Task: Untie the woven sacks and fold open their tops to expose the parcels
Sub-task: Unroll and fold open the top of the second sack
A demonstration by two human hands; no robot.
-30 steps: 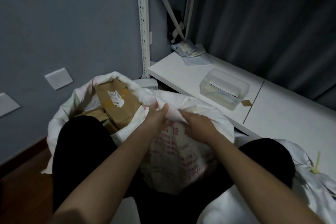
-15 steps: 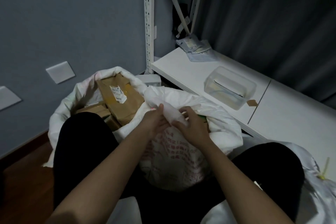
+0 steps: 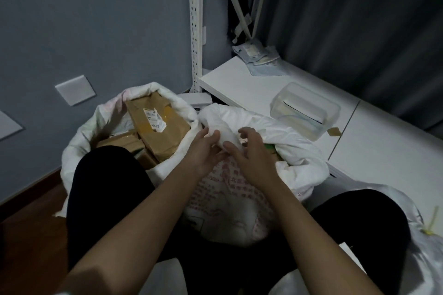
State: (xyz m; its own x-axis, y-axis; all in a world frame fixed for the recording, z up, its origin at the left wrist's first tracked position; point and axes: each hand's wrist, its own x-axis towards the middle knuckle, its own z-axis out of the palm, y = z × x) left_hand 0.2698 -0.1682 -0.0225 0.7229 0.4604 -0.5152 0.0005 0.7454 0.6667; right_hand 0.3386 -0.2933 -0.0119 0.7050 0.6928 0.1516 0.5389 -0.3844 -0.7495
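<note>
Middle sack [image 3: 230, 201] between the knees: a second ago both hands clamped its bunched top; now right hand [image 3: 254, 153] has let go, fingers spread and hooked over the mouth. Left hand [image 3: 206, 148] pinches the white twisted top [image 3: 223, 134]. Mouth loosening, green parcel [image 3: 269, 148] peeking right of the hands, so fold-open is starting, not finished. Left of this sack, another sack [image 3: 79, 141] already open, brown parcels [image 3: 155, 127] showing. Tied sack [image 3: 426, 242] at right, untouched.

White shelf [image 3: 244, 88]: clear box [image 3: 304, 110], paper packets [image 3: 259, 60].
</note>
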